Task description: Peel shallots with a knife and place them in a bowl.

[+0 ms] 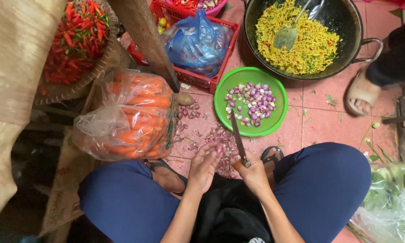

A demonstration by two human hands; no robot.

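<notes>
A small purple shallot (219, 148), perhaps half-peeled, sits pinched beside a long, upward-pointing knife (237, 137).

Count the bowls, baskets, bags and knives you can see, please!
Bowls and pans: 2, green bowl, black wok
Baskets and crates: 2, chilli basket, red crate
Bags: 3, carrot bag, blue bag, greens bag
Knives: 1, knife in right hand
Total: 8

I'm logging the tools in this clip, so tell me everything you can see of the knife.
The knife has a long, narrow, dark metal-looking blade that points up and away from the person, its tip over the near rim of the green basket. The right hand is closed round the handle, hiding it. The left hand is close beside it, fingers pinched together; the blade touches nothing else visible.
</notes>
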